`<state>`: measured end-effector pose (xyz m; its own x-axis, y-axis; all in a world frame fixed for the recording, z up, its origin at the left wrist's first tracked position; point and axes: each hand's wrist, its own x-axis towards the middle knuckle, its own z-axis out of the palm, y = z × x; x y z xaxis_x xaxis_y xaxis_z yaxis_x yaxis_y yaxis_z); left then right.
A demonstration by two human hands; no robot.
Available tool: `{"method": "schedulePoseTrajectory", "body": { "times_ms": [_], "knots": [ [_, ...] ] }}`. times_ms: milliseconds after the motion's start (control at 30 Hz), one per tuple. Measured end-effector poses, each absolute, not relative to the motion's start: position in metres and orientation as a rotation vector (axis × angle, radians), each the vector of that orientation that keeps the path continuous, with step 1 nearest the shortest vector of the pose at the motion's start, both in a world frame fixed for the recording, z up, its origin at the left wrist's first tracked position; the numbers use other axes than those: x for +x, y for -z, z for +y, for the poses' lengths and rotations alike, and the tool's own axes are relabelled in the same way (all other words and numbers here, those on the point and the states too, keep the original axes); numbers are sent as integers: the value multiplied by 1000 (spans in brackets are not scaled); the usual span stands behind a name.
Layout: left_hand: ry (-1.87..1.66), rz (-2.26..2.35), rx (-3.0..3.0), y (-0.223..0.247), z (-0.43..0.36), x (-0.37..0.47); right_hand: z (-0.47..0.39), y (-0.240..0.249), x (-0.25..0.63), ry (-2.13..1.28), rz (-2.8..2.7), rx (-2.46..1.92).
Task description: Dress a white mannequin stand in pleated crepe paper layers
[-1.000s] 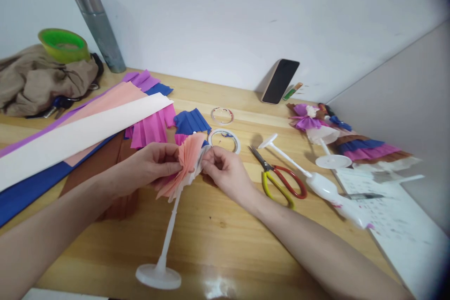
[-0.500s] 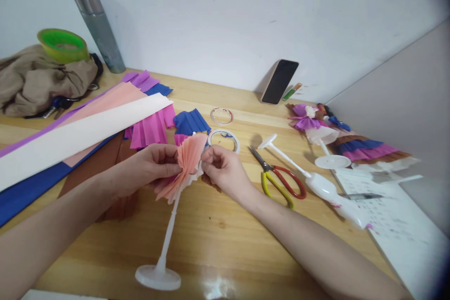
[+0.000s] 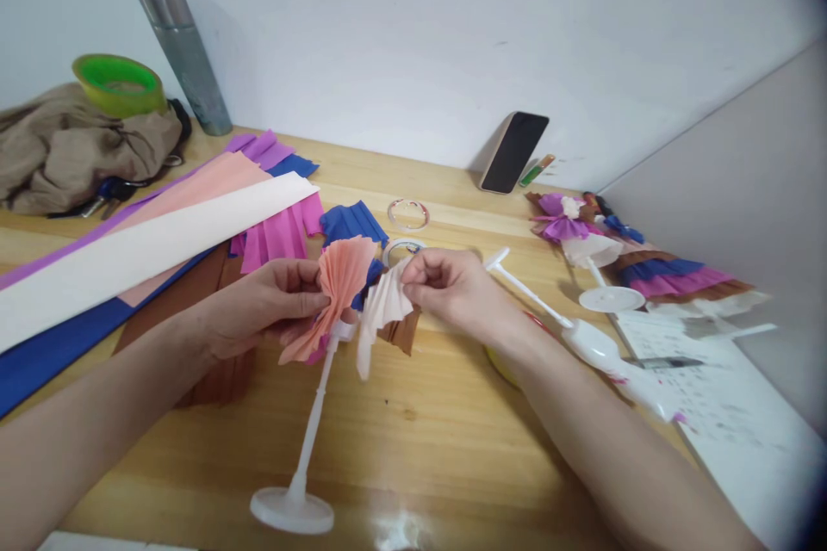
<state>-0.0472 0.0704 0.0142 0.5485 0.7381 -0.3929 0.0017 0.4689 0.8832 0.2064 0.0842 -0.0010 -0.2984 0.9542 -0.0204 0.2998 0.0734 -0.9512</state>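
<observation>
My left hand (image 3: 271,303) pinches a gathered piece of peach crepe paper (image 3: 349,271), fanned out above and below the fingers. Right beside that paper rises a white plastic stand (image 3: 314,413) with a round base; whether the fingers also hold its top is hidden. My right hand (image 3: 449,288) has thumb and forefinger closed on a pleated piece of white crepe paper (image 3: 382,307), which hangs down apart from the stand. Behind it a brown crepe piece (image 3: 401,331) and a blue crepe piece (image 3: 352,224) lie on the table.
Long crepe strips, topped by a white strip (image 3: 161,228), cover the left side. Tape rolls (image 3: 408,213), a leaning phone (image 3: 515,151) and a bottle (image 3: 187,60) are toward the back. My right forearm mostly covers the scissors. A second white stand (image 3: 533,297) and finished paper pieces (image 3: 685,275) lie right.
My right hand has moved right, drawing the white crepe paper away from the peach piece and the stand. It now covers most of the scissors. My left hand has stayed nearly in place.
</observation>
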Motion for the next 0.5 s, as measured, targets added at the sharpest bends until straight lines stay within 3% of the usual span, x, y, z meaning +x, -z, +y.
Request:
{"method": "schedulePoseTrajectory", "body": {
  "times_ms": [233,400,500],
  "knots": [
    [-484,885,1159,-15,66,-40,81,-7,215,-948,-1897,-1361],
    [-590,965,1415,-15,59,-34,64,-10,189,-1700,-1625,-1111],
    [-616,1036,1542,-15,54,-32,58,-9,178,-1875,-1459,-957]
  ]
}}
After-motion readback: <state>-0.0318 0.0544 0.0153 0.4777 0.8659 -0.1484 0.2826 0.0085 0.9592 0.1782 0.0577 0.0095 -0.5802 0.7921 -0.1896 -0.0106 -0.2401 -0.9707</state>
